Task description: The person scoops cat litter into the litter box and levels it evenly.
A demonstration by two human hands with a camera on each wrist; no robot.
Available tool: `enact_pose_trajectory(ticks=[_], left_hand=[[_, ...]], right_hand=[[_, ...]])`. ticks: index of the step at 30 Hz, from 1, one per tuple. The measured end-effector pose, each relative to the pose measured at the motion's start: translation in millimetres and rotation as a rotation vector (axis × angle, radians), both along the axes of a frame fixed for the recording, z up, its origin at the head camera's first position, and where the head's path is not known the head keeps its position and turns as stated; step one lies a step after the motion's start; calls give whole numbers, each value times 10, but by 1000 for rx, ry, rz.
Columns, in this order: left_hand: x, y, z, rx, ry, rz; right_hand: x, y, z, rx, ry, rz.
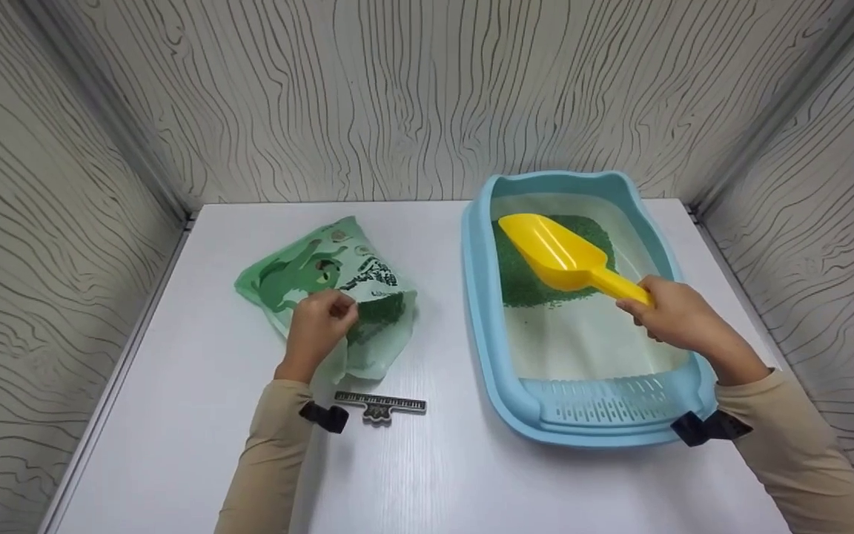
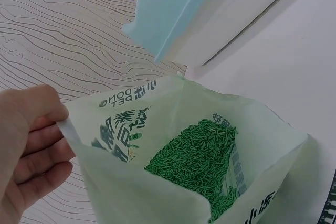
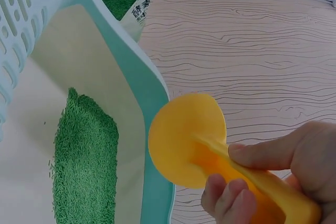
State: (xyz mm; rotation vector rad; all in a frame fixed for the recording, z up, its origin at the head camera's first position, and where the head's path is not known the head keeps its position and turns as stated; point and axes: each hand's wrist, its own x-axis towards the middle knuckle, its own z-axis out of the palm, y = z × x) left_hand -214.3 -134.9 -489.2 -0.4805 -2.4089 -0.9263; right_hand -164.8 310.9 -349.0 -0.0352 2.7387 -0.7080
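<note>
Over the blue tray (image 1: pixel 488 326), yellow scoop (image 1: pixel 553 256): held by its handle in the right hand (image 1: pixel 679 313); no pellets show in its bowl.
Tray pellets (image 1: pixel 522 276): spread on the tray's floor, toward its far left.
Green bag (image 1: pixel 290 278): left of the tray, mouth open, rim pinched by the left hand (image 1: pixel 316 330); more pellets inside.
Bag hazard: a slipping pinch could let the mouth fold or pellets spill.
Scoop hazard: too low a swing could strike the tray wall.
Clip (image 1: pixel 379 405): on the surface (image 1: pixel 412 482), near the bag.
</note>
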Motion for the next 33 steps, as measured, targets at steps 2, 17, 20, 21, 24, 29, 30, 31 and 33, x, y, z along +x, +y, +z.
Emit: enact_pose_trajectory(ticks=[2,17,20,21,24,29,30,31,33], left_hand=[[0,8,-4,2,-3,-3],[13,4,0,-4,-27,7],[12,4,2,-5,-39,10],[10,4,0,-3,-42,10],[7,1,-8,2,-43,12],[0,2,-11,7,-16,9],[-1,4,-12,6,-10,8],[-1,5,-11,6,-6,7],[2,9,-5,9,-1,3]], right_hand=[[2,-17,-1,-7,11,-5],[16,-223,52,-42,98,39],[12,-267,56,-49,101,52],[12,-281,57,-52,101,55],[13,-318,57,-55,106,64],[20,-381,52,-56,110,74],[22,-398,49,-57,107,77],[25,-416,46,-58,105,81],[31,-457,39,-64,92,92]])
